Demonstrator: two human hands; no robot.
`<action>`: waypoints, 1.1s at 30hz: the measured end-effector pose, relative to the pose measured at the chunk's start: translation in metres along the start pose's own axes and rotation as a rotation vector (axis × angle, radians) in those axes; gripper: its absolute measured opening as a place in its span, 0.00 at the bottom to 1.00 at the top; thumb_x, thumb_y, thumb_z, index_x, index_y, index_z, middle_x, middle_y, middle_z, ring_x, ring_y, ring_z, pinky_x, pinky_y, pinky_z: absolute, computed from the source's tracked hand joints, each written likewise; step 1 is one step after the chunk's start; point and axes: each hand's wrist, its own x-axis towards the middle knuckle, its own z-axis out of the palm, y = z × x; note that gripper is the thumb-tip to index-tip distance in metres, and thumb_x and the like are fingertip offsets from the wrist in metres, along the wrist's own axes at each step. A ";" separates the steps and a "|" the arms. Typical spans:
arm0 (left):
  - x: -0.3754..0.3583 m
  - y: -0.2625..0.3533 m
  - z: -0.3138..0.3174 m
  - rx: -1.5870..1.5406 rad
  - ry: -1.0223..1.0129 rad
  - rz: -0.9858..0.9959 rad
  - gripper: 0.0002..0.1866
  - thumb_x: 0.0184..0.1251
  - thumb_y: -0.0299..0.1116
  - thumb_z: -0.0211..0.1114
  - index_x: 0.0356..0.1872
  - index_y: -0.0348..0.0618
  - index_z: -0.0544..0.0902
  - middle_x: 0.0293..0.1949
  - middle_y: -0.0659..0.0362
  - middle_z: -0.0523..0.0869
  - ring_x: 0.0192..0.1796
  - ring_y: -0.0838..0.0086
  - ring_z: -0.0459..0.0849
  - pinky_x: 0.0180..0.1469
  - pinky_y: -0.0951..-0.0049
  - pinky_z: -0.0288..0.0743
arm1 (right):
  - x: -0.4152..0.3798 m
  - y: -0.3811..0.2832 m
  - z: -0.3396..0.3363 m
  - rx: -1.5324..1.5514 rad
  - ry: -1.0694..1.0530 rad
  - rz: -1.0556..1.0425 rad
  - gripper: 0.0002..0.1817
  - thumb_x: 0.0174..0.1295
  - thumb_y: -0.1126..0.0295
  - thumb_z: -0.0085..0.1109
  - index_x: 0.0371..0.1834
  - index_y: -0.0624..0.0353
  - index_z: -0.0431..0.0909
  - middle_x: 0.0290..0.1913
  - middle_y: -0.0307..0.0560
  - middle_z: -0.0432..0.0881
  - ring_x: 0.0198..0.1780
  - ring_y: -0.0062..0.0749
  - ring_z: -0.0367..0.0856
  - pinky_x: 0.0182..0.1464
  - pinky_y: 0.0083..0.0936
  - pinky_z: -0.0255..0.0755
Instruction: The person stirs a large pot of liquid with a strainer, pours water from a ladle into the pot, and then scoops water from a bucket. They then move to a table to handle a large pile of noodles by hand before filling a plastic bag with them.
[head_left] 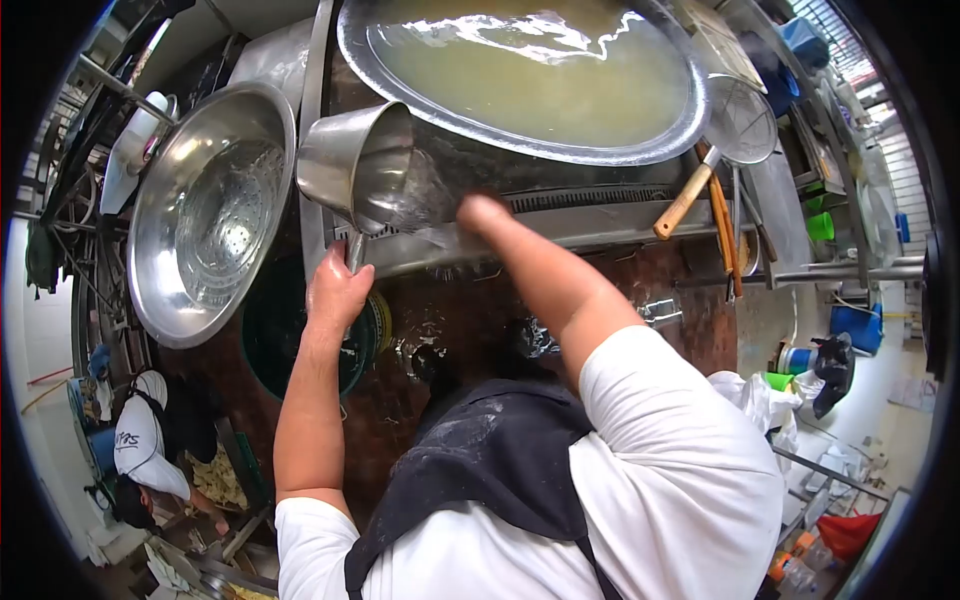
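Observation:
My left hand (339, 288) is closed around the handle of a large metal dipper (345, 165), which is tilted on its side with its mouth facing right. Water (425, 195) splashes out from the dipper's mouth over the metal stove edge. My right hand (483, 213) is held just right of that water, smeared by motion, so its fingers cannot be made out. Beyond both hands stands a wide metal pot (600, 152) of cloudy yellowish liquid.
A big metal basin (150, 240) holding clear water stands at left. A dark green bucket (265, 340) sits below my left arm. A wood-handled strainer (686, 200) and other tools hang at right. Another person (150, 440) bends over at lower left. The brown floor (640, 360) looks wet.

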 end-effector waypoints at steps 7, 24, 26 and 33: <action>-0.003 -0.014 -0.012 0.280 0.396 0.149 0.20 0.62 0.38 0.66 0.53 0.44 0.76 0.41 0.41 0.86 0.44 0.41 0.84 0.48 0.47 0.78 | -0.049 -0.066 -0.011 0.171 0.015 0.036 0.23 0.60 0.53 0.61 0.50 0.57 0.85 0.54 0.54 0.86 0.57 0.48 0.84 0.59 0.39 0.77; -0.272 -0.250 0.030 -0.753 0.434 -0.832 0.10 0.62 0.27 0.63 0.41 0.35 0.73 0.23 0.58 0.78 0.18 0.77 0.76 0.19 0.73 0.73 | -0.151 -0.035 0.026 0.375 -0.274 -0.128 0.16 0.64 0.59 0.65 0.46 0.60 0.85 0.38 0.49 0.89 0.40 0.34 0.86 0.45 0.31 0.79; -0.249 -0.306 0.037 -0.684 0.351 -0.886 0.11 0.61 0.28 0.64 0.38 0.35 0.73 0.23 0.57 0.80 0.18 0.75 0.78 0.19 0.73 0.74 | -0.156 -0.050 0.034 0.249 -0.309 -0.167 0.16 0.63 0.59 0.66 0.47 0.60 0.85 0.38 0.49 0.89 0.41 0.34 0.86 0.46 0.32 0.79; -0.158 -0.393 0.069 -0.324 0.073 -0.963 0.17 0.62 0.33 0.63 0.48 0.35 0.73 0.22 0.52 0.82 0.18 0.67 0.82 0.21 0.65 0.76 | -0.187 -0.079 0.027 0.149 -0.292 -0.058 0.19 0.62 0.59 0.67 0.50 0.59 0.85 0.45 0.53 0.89 0.48 0.40 0.87 0.53 0.34 0.79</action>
